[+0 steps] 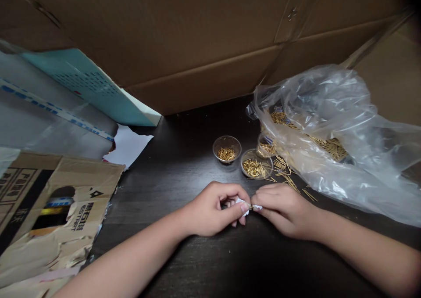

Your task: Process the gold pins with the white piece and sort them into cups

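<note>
My left hand (217, 208) and my right hand (283, 208) meet at the middle of the dark table (184, 166), fingertips touching. Both are pinched on a tiny gold pin (250, 206). A small white piece (239, 201) shows under the left fingers; I cannot make out what it is. Just beyond the hands stand three small clear cups holding gold pins: one on the left (226, 149), one in the middle (256, 164) and one partly behind it (265, 144). Loose gold pins (289, 179) lie scattered next to my right hand.
A crumpled clear plastic bag (338, 131) with more gold pins fills the right side. A big cardboard box wall (197, 39) closes the back. Torn cardboard (52, 210), a teal sheet (88, 87) and white paper (128, 144) lie on the left.
</note>
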Available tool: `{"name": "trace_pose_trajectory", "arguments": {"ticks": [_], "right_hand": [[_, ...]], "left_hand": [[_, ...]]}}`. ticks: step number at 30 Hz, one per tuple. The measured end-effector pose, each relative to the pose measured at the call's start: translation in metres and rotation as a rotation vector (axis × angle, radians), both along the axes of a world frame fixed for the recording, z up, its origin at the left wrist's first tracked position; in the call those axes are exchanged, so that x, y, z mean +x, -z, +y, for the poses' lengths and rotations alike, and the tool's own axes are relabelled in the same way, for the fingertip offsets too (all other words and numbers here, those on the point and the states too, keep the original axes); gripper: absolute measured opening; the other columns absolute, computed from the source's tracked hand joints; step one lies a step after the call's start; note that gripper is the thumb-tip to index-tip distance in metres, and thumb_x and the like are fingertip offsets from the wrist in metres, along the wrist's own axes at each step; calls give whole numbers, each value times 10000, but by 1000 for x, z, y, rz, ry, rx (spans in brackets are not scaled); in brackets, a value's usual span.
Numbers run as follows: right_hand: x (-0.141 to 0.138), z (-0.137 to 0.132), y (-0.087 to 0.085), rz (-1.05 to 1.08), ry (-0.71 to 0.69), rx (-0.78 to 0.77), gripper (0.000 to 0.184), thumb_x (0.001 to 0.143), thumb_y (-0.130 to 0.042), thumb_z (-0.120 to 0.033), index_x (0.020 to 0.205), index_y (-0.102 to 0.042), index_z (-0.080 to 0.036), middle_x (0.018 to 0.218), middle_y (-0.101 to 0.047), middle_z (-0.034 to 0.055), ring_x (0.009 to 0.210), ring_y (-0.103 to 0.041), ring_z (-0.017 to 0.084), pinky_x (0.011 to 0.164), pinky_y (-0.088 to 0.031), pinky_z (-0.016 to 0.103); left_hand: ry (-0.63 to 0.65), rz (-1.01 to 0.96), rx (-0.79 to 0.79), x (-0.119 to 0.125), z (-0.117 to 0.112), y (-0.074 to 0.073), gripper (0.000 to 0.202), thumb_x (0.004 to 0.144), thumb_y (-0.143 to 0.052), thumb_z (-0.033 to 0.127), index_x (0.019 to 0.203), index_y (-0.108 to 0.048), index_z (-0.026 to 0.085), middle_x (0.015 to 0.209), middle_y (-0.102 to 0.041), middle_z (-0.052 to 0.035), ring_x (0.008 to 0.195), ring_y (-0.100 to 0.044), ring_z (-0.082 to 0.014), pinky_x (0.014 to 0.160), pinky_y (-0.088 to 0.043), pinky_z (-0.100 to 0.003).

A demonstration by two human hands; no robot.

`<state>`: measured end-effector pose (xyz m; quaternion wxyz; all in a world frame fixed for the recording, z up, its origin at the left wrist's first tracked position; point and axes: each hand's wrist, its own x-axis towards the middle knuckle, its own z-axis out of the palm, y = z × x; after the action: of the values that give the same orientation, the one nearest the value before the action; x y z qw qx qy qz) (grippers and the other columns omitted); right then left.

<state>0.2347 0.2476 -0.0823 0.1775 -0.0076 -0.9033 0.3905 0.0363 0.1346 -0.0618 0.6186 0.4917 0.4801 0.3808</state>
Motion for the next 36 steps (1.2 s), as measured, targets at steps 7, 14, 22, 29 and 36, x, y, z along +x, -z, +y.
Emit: {"name": "trace_pose_trajectory", "arguments": {"ticks": [7, 14, 22, 29, 36], "right_hand": [[0, 0, 0, -14, -2, -5, 281, 1035, -419, -177, 829, -610, -187, 668, -569, 7, 616, -509, 150, 602, -398, 271], [2, -3, 2, -40, 32, 74, 259, 1016, -426, -155, 796, -557, -198, 660, -536, -1, 604, -468, 153, 589, -364, 286], [6, -6, 5, -24, 76, 285, 238, 991, -401, -110, 817, -537, -198, 665, -526, 9, 602, -412, 169, 589, -337, 304], [5, -13, 0, -119, 128, 66, 278, 1024, -412, -162, 753, -451, -210, 635, -470, -26, 586, -446, 135, 594, -339, 274], [4, -14, -6, -206, 111, -119, 328, 1048, -427, -221, 721, -401, -209, 620, -423, -54, 557, -437, 101, 566, -317, 245]], "left_hand": [[3, 68, 51, 1, -1, -1, 181, 974, -589, 284, 926, -645, 118, 695, -673, -44, 585, -609, -112, 568, -521, -210], [-39, 377, 364, 3, -3, -3, 131, 948, -548, 173, 871, -647, 137, 681, -688, -21, 579, -605, -111, 569, -463, -204], [-98, 550, 510, 10, -9, -2, 144, 949, -517, 133, 867, -635, 136, 682, -620, -1, 578, -553, -100, 566, -410, -204], [-81, 680, 591, 12, -13, 4, 150, 963, -493, 135, 904, -631, 143, 697, -645, -27, 600, -579, -143, 591, -436, -254], [-48, 725, 694, 11, -16, 7, 142, 945, -487, 96, 920, -623, 129, 696, -639, -33, 591, -560, -146, 597, -430, -271]]}}
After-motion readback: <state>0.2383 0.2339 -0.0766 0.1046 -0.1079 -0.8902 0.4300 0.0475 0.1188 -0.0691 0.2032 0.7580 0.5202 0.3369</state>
